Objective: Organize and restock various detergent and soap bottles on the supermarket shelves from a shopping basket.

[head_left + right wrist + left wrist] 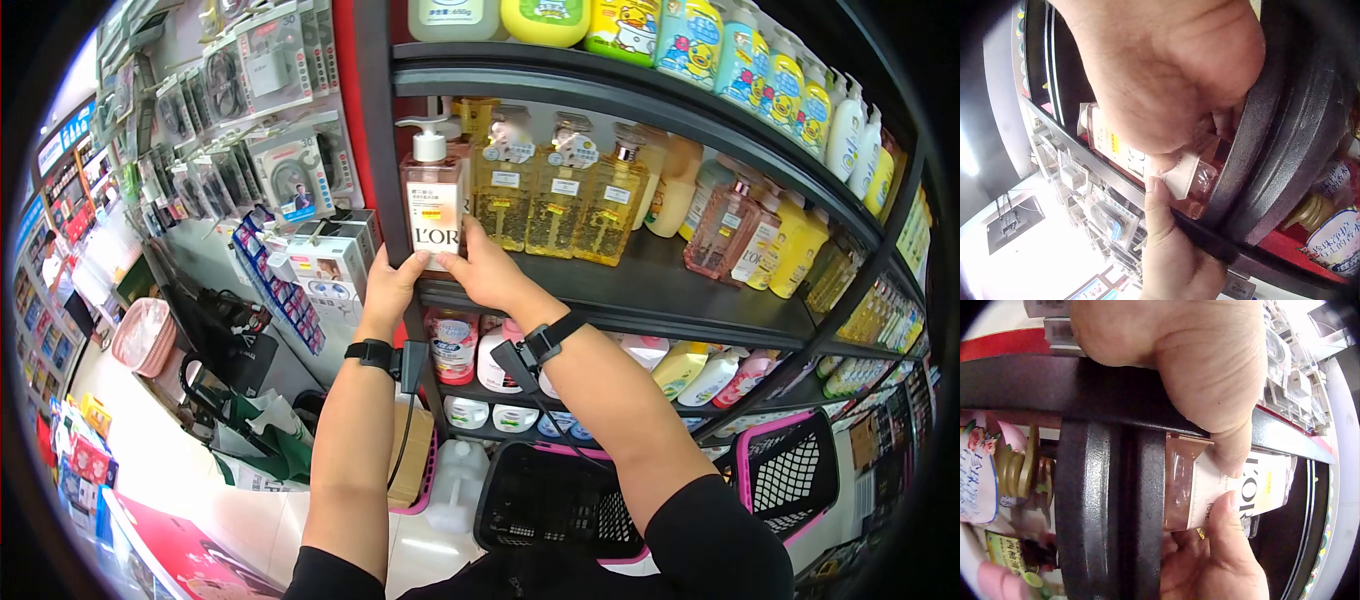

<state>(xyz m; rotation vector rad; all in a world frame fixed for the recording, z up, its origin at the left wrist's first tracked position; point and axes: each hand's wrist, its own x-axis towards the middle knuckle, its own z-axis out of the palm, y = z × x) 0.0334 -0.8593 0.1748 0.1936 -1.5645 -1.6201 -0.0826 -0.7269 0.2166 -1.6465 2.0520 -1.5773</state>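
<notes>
A pink pump bottle [432, 195] with a white pump and a white label stands upright at the left end of the middle shelf, beside the black post. The left hand [391, 290] holds its lower left side, thumb on the label. On the lower right side is the right hand [492, 268], its thumb also on the label front and its fingers round the side. Both thumbs nearly meet on the label [1213, 481] in the left wrist view. In the right wrist view the bottle [1200, 187] lies between the two hands; some fingertips are hidden.
Yellow bottles [562, 195] stand right of the pink one on the black shelf [600, 290]. Packaged accessories [265, 65] hang at the left. Below are more bottles [452, 345], a black basket [555, 500] and a white jug [458, 485] on the floor.
</notes>
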